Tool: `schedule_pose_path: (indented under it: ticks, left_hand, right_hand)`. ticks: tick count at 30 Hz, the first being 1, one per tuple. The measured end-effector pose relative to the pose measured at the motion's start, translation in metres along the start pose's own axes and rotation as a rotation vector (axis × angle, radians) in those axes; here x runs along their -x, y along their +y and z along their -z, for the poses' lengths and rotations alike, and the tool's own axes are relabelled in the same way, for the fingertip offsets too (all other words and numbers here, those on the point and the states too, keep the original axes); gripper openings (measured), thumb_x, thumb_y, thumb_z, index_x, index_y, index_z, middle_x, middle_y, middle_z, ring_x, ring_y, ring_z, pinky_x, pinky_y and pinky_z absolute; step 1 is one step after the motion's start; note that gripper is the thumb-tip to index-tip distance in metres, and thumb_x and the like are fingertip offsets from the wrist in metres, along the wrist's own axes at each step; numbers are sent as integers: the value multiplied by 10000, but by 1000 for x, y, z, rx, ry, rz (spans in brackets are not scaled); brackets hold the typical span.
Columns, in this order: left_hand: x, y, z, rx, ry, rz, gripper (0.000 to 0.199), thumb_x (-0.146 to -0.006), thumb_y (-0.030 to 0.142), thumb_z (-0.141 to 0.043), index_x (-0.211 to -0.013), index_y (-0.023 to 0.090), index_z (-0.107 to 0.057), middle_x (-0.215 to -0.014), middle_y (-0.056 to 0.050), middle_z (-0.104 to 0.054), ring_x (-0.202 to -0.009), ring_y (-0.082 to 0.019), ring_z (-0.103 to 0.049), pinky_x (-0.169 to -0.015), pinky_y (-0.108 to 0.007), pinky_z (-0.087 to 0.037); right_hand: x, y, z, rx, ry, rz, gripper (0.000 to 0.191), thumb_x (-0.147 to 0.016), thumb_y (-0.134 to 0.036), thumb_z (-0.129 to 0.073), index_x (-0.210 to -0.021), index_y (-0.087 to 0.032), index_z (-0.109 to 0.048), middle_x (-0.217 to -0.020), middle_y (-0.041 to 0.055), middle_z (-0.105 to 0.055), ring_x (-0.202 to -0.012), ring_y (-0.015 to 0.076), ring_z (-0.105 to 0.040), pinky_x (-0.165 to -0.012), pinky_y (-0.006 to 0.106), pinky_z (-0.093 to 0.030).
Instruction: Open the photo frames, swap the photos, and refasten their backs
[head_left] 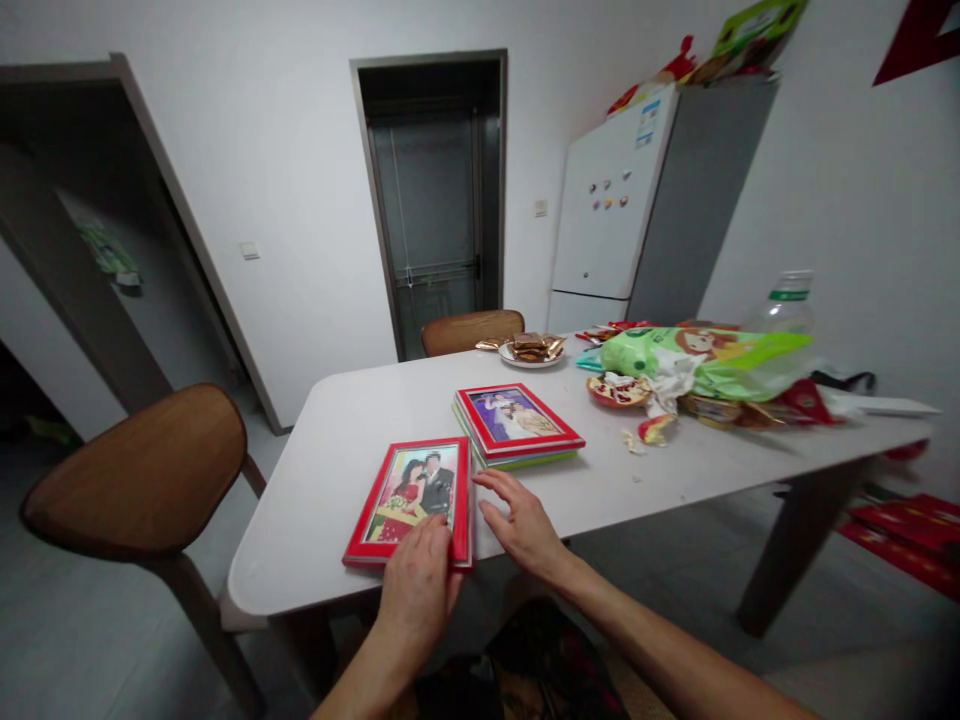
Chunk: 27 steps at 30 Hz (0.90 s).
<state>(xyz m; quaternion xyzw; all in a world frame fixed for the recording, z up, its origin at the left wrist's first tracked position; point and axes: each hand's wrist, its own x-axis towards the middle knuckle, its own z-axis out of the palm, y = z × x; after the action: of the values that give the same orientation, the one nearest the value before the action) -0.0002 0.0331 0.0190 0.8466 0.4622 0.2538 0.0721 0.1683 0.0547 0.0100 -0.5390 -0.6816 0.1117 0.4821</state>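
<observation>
Two hands at the near edge of a pale worktop [330, 420]. Front red frame [415, 492] lies flat there, near the rounded left corner, picture side up; its print shows two figures, one in a red dress, one in a dark suit.

Left hand [420, 572]: fingers close together, laid over the frame's lower right part. Cannot tell whether the thumb grips from beneath. Right hand [521, 522]: holds nothing, thumb and fingers apart and lightly curved, beside the frame's right edge. Contact with that edge cannot be told.

Just behind and to the right: rear red frame [517, 418], picture side up, on top of a stack whose lower layers show a green edge [529, 462].

Further back: a white plate [534, 364] bearing gold-wrapped packets [536, 345]. Right of the stack: opened pomegranate [619, 392] with red seeds visible, a piece of peel [657, 431] near it, crumpled tissue [670, 385], then a green printed bag [697, 358] on a heap of packaging. Clear bottle [784, 312] behind the bag.

Surroundings: brown-backed chair [142, 475] to the left, second chair [472, 330] at the far side, refrigerator [611, 215] with small magnets against the back wall.
</observation>
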Motion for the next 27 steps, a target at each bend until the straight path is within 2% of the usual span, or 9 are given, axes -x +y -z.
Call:
schedule_pose_path:
  ticks: [3, 5, 7, 10, 14, 17, 20, 24, 27]
  left_hand:
    - [-5, 3, 27, 252, 198, 119, 356, -701, 167, -506, -1051, 198, -454, -1036, -73, -569, -948, -214, -541, -822, -363, -430]
    - [-5, 4, 46, 432, 322, 215, 273, -737, 245, -501, -1004, 201, -458, -980, -63, -582, -868, -194, -572, -757, -331, -455]
    - [-4, 3, 59, 572, 414, 284, 298, -752, 316, -497, -1016, 191, -435, -943, -63, -589, -821, -180, -585, -713, -305, -466]
    - [1, 0, 69, 635, 491, 331, 421, -763, 335, -483, -1144, 204, -359, -980, -57, -577, -877, -170, -570, -765, -300, -450]
    - [8, -8, 66, 658, 567, 354, 421, -780, 306, -451, -1184, 240, -352, -1147, -47, -496, -1045, -172, -487, -872, -287, -398]
    - [14, -19, 58, 816, 564, 400, 453, -769, 298, -463, -1191, 225, -314, -1121, -67, -514, -969, -171, -539, -814, -290, -445]
    - [23, -31, 46, 870, 482, 458, 502, -739, 306, -502, -1183, 202, -293, -1070, -82, -557, -927, -182, -570, -805, -315, -456]
    - [41, -42, 28, 644, 293, 501, 553, -730, 371, -501, -1205, 172, -298, -1164, -124, -506, -1056, -228, -499, -894, -376, -395]
    - [52, -48, 15, 443, 213, 504, 578, -744, 399, -471, -1229, 134, -305, -1241, -151, -434, -1162, -254, -391, -967, -414, -308]
  right_hand:
    - [-5, -15, -1, -60, -28, -16, 325, -742, -231, -449, -1049, -213, -553, -1076, 77, -563, -976, 186, -518, -828, 349, -429]
    - [-8, -24, -8, -108, -89, -17, 342, -757, -262, -446, -1085, -214, -532, -1070, 76, -570, -917, 180, -544, -773, 337, -451]
    - [-10, -32, -19, -144, -154, -5, 371, -770, -291, -442, -1126, -207, -503, -1082, 81, -567, -892, 176, -553, -749, 332, -457]
    - [-13, -39, -35, -160, -229, 29, 419, -782, -318, -434, -1178, -186, -458, -1102, 94, -559, -912, 178, -547, -772, 336, -446]
    - [-14, -45, -46, -137, -281, 75, 454, -770, -324, -456, -1179, -129, -455, -1107, 119, -551, -951, 179, -525, -836, 331, -410]
    - [-14, -47, -46, -75, -284, 81, 469, -742, -319, -491, -1163, -113, -469, -1093, 122, -550, -977, 184, -503, -858, 322, -388]
    - [-13, -44, -44, 29, -295, 102, 455, -707, -306, -528, -1128, -136, -504, -1088, 113, -544, -980, 191, -488, -859, 321, -373]
    - [-10, -32, -42, 192, -335, 159, 377, -669, -219, -532, -1042, -173, -563, -1018, 90, -566, -927, 192, -490, -803, 308, -373]
    - [-7, -25, -41, 274, -355, 192, 333, -665, -187, -517, -991, -190, -584, -919, 74, -577, -840, 177, -496, -746, 293, -369]
